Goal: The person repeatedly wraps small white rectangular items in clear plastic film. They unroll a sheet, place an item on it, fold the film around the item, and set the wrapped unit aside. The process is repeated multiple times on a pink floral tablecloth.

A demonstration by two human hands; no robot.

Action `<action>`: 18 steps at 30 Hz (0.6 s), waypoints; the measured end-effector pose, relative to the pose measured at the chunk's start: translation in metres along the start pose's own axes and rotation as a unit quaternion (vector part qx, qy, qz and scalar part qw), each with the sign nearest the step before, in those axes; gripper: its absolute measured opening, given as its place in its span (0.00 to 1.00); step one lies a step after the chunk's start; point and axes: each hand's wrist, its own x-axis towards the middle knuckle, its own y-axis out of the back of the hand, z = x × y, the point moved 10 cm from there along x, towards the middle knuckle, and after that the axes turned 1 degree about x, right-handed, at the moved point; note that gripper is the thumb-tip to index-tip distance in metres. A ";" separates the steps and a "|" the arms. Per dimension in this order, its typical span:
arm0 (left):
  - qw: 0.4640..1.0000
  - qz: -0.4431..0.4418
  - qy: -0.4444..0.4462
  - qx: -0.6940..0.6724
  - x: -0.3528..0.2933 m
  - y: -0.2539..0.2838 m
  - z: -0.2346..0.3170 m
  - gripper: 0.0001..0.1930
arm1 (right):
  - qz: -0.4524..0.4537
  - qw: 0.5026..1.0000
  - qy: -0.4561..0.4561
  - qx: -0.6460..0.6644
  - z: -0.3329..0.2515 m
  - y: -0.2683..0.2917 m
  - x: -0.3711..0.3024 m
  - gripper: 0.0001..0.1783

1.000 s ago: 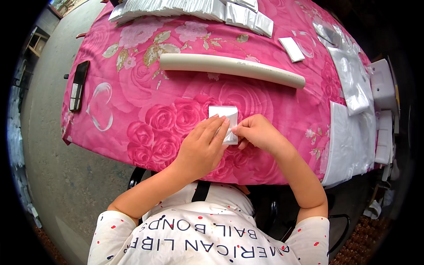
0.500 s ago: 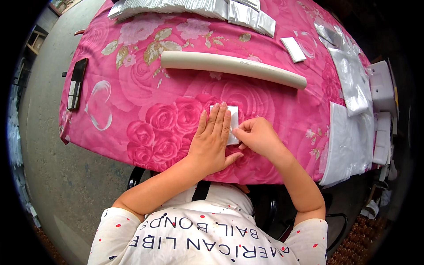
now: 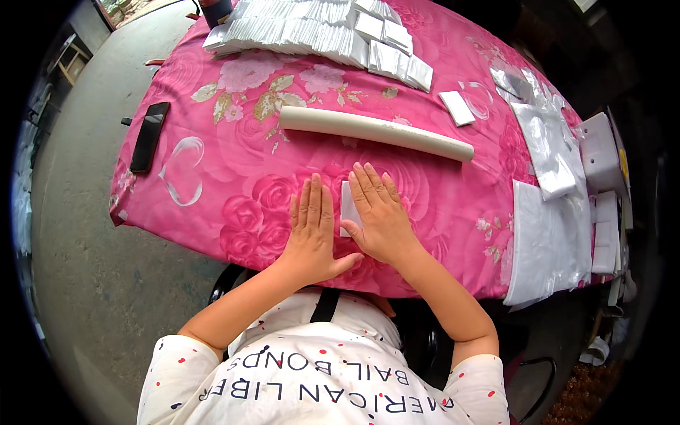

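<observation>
A small white folded packet (image 3: 347, 209) lies on the pink flowered tablecloth (image 3: 234, 166), in front of me. My right hand (image 3: 383, 221) rests open and flat over its right part, so only the left strip shows. Just left of the packet, my left hand (image 3: 310, 228) is open too, palm down, its fingers stretched forward and its thumb out toward the packet's near end. The left hand holds nothing. Beyond both hands a long cream tube (image 3: 375, 132) lies crosswise.
Rows of similar white packets (image 3: 297, 35) lie at the far edge, and a single packet (image 3: 457, 108) lies beyond the tube's right end. A black phone (image 3: 149, 138) is at the left edge. Clear plastic sheets (image 3: 549, 241) cover the right side, beside a white box (image 3: 603, 152).
My left hand has come off the packet to its left. My right hand has gone from bent fingers at the packet's right edge to lying flat on it. The view has shifted slightly.
</observation>
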 end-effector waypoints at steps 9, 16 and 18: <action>0.784 -0.074 0.341 -0.514 -0.166 -0.009 -0.058 0.15 | -0.012 0.997 -0.055 0.059 -0.008 -0.036 -0.001 0.47; 0.643 -0.029 0.470 -0.605 -0.181 -0.034 -0.075 0.11 | -0.012 0.982 -0.012 0.186 -0.114 -0.066 -0.024 0.47; 0.639 -0.012 0.476 -0.604 -0.182 -0.036 -0.079 0.08 | -0.050 0.967 0.005 0.252 -0.134 -0.071 -0.027 0.41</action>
